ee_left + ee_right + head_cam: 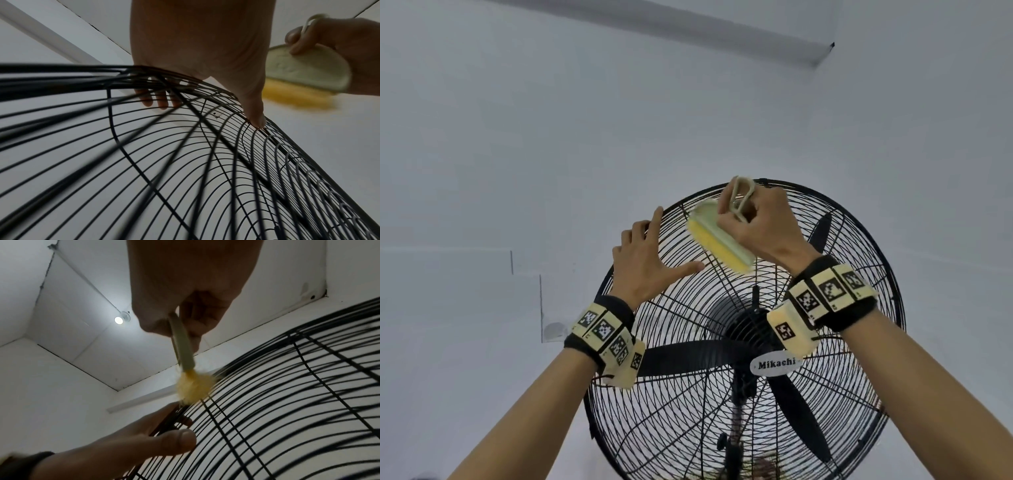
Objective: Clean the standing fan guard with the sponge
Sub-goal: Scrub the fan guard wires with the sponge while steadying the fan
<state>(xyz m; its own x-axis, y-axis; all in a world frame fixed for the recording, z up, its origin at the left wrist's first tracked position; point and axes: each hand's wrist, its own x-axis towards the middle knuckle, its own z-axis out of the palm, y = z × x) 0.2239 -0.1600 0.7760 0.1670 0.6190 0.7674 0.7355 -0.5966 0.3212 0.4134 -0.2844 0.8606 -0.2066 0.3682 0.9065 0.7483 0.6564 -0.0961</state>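
The standing fan's black wire guard [859, 370] fills the lower middle of the head view. My left hand [650, 253] grips its upper left rim, thumb on the front wires and fingers hooked behind the rim. My right hand [760, 226] holds the looped handle of the sponge [717, 241], which has a yellow pad on a pale green back. The pad lies against the wires near the guard's top. In the left wrist view, the sponge [298, 95] sits just right of my left thumb [255, 113]. In the right wrist view, the blurred pad [193, 389] meets the guard [287, 386].
Black fan blades [688, 358] and the motor hub [748, 329] sit behind the guard, with a "Mikachi" badge [777, 365] at the centre. The fan's pole [736, 438] runs down below. White walls and ceiling surround it; a ceiling lamp [118, 320] is lit.
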